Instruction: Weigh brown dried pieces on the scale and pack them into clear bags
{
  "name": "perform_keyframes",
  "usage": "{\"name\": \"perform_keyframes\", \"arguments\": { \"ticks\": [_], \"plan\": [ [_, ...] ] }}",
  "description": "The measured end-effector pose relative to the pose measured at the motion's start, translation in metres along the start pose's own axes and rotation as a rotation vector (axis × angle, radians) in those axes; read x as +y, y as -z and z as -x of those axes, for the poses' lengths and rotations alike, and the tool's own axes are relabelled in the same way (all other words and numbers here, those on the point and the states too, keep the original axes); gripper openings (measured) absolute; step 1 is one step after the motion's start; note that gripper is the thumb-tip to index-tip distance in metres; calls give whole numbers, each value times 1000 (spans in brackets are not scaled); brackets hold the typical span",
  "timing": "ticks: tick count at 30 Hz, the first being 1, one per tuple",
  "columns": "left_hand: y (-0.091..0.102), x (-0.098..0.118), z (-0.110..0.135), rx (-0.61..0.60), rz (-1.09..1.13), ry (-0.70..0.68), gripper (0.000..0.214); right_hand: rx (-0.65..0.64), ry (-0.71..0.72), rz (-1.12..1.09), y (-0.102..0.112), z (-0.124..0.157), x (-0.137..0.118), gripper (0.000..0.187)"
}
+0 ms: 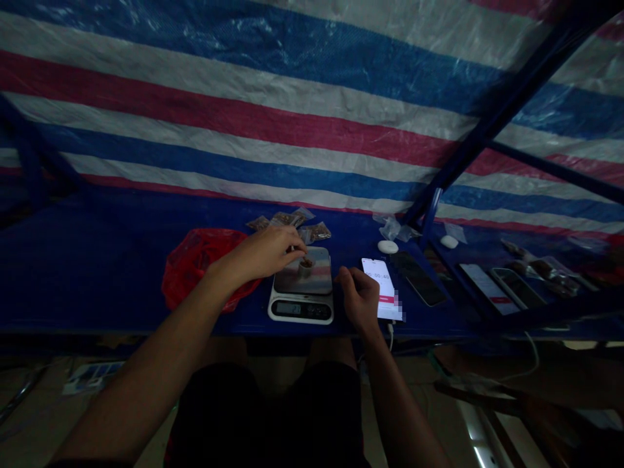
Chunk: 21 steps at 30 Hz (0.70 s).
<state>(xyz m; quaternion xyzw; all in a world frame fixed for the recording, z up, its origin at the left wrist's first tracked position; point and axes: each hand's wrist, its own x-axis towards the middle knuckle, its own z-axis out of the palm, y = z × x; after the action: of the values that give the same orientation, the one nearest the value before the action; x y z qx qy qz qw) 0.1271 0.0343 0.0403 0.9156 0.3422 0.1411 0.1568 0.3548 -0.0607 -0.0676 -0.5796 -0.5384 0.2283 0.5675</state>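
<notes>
Left hand (260, 255) at cup (305, 268), digital scale (301, 309) — phone (383, 289) beside

Dim light is filling everything, the phone screen (377, 279) is glowing bright, dark shadows are covering the floor (49, 403), and the striped tarp (244, 110) is bending near the edges.

This looks like a simple work stall (maybe a small shop). A big striped tarp (244, 110) hangs behind the blue table (97, 260), and on the table sit a scale (302, 305), small bags (287, 222) and phones (416, 278).
</notes>
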Motion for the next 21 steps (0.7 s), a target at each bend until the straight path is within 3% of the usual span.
{"name": "perform_keyframes", "arguments": {
  "ticks": [4, 7, 9, 15, 21],
  "plan": [
    [9, -11, 20, 11, -49, 99, 31, 0, 2, 1, 1, 1, 2, 54],
    [15, -30, 46, -132, -61, 326, 29, -9, 15, 5, 2, 0, 3, 53],
    [12, -40, 60, -216, -42, 406, 30, -9, 25, 16, 2, 0, 3, 54],
    [-12, -52, 71, -226, -32, 256, 34, -10, 50, 33, 2, -1, 1, 55],
    [-13, -47, 68, -189, -36, 285, 24, -5, 53, 38, 2, -1, 1, 56]
  ]
}}
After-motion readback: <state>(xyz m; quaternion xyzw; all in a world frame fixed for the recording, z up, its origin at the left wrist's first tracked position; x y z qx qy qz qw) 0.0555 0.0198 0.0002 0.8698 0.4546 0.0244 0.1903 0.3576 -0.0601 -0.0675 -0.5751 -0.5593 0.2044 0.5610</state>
